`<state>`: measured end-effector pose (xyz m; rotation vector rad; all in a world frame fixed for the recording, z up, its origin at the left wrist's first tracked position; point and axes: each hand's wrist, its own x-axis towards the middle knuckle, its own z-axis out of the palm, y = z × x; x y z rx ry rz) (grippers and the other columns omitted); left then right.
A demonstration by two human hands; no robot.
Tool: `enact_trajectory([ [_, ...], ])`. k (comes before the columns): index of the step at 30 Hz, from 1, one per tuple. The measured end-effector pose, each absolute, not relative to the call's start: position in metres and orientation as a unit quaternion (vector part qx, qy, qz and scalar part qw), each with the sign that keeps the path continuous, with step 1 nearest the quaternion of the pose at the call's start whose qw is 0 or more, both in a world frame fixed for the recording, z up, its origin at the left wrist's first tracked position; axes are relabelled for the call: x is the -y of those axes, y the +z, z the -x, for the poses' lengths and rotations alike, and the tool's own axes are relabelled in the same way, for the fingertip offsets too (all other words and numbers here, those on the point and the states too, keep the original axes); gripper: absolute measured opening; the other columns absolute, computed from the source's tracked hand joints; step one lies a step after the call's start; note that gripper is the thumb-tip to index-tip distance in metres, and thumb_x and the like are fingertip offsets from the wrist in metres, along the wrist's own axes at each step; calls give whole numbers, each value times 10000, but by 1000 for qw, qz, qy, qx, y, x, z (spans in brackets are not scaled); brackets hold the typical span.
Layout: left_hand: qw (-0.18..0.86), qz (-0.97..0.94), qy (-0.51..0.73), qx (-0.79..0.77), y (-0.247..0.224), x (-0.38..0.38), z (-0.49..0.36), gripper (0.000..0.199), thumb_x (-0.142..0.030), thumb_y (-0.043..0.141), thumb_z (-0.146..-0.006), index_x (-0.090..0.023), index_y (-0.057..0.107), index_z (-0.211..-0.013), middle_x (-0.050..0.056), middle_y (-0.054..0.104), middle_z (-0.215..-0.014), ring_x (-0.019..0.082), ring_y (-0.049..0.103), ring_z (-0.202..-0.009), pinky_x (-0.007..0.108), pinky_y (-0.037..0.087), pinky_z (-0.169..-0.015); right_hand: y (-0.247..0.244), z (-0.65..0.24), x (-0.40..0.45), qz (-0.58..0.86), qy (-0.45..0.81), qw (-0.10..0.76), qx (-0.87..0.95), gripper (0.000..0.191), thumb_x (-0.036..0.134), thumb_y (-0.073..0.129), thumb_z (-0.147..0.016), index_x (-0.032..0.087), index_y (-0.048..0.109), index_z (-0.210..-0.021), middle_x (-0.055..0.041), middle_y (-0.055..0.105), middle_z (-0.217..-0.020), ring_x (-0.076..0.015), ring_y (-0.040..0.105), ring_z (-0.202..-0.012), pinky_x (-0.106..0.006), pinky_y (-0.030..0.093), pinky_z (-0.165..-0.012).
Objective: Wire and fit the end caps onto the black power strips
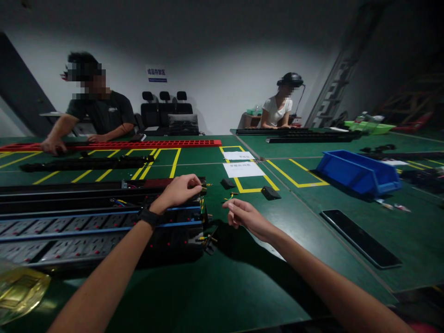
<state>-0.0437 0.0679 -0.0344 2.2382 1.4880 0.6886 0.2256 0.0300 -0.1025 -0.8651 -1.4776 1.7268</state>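
Several long black socket strips (83,226) lie side by side on the green table, with red dots on their faces and blue edges on some. Short yellow-green wires (202,239) stick out of their right ends. My left hand (180,189), a dark band at its wrist, rests over the end of a far strip with fingers curled; what lies under them is hidden. Just right of the strip ends, my right hand (248,216) is closed in a pinch above the table. A small yellow-green wire piece (231,198) shows by its fingertips; whether it is held is unclear.
Two black end pieces (270,193) lie beyond my right hand, near white paper sheets (243,169). Rightward are a blue bin (359,173) and a dark phone-like slab (360,238). A red rail (138,144) runs before one co-worker; another sits farther back.
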Motion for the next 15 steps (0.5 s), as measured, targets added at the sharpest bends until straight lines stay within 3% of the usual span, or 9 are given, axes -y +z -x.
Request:
enact_trajectory([
  [5,61,-755,163,-632,-48,-73,51,244,-408,587,-897,-235,723,-1002,62,783,-1023,227,707,-913,303,487,-724,-107,-221,-30,355,651,322,588,561,714,729,-834,211,628,-1059,34,620,-676,-133,542,-608,-258,390,-581],
  [15,85,-794,133,-588,-58,-76,53,234,-379,599,-855,-238,747,-971,38,794,-988,204,710,-871,286,463,-716,-112,-220,-31,367,644,319,590,545,706,726,-828,206,627,-1024,40,606,-659,-130,541,-596,-254,395,-573],
])
